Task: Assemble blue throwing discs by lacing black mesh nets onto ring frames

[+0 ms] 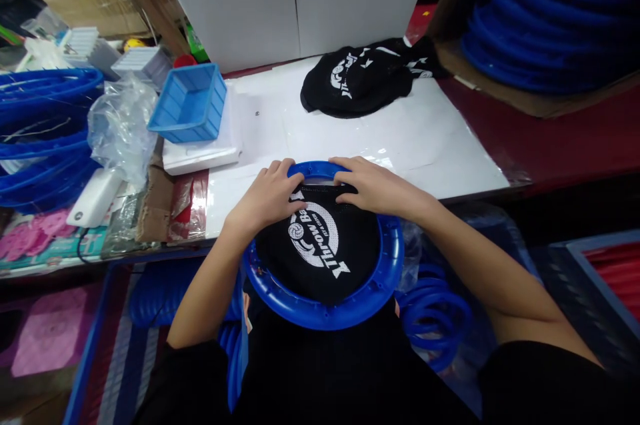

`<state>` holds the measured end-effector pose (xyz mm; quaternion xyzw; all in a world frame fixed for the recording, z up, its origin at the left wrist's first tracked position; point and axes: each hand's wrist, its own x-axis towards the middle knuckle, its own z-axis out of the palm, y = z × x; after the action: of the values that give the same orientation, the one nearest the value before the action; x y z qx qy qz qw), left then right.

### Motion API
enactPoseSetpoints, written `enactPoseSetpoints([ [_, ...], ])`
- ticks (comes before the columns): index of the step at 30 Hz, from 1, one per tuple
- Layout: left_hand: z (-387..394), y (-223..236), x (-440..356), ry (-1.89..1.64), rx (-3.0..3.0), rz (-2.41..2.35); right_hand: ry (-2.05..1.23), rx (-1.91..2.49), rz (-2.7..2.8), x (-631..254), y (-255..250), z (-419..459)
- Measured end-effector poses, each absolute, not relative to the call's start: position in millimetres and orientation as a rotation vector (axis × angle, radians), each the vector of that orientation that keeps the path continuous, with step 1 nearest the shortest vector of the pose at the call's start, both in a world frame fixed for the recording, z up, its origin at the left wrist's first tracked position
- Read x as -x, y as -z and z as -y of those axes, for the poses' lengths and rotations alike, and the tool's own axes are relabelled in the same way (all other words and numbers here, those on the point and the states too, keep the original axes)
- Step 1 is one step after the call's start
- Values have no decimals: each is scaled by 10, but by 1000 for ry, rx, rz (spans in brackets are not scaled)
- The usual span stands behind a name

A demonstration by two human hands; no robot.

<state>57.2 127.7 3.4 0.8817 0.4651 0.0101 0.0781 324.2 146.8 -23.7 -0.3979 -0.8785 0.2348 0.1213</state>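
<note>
A blue plastic ring leans from the table's front edge toward my body. Black printed fabric with white lettering lies across the inside of the ring, leaving a gap below its far rim. My left hand grips the far left of the rim, its thumb over the fabric's edge. On the far right, my right hand holds the rim and fabric edge the same way. Beyond them, more black printed fabric pieces lie in a pile on the white tabletop.
A light blue bin sits on a white box at left. Blue rings are stacked at far left beside a clear plastic bag. More blue rings fill a carton at right. White cartons stand behind.
</note>
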Motion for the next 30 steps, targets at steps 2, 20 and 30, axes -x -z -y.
enactPoseSetpoints([
  [2, -1245, -53, -545, -26, -2614, -1401, -762, 1133, 2535, -3248, 219, -1495],
  [20, -1507, 168, -534, -682, -1798, -1284, -1409, 1018, 1899, -3413, 328, -1598],
  [30, -1802, 21, -510, -363, -1752, -1257, -1621, 1047, 1765, -3420, 286, -1722],
])
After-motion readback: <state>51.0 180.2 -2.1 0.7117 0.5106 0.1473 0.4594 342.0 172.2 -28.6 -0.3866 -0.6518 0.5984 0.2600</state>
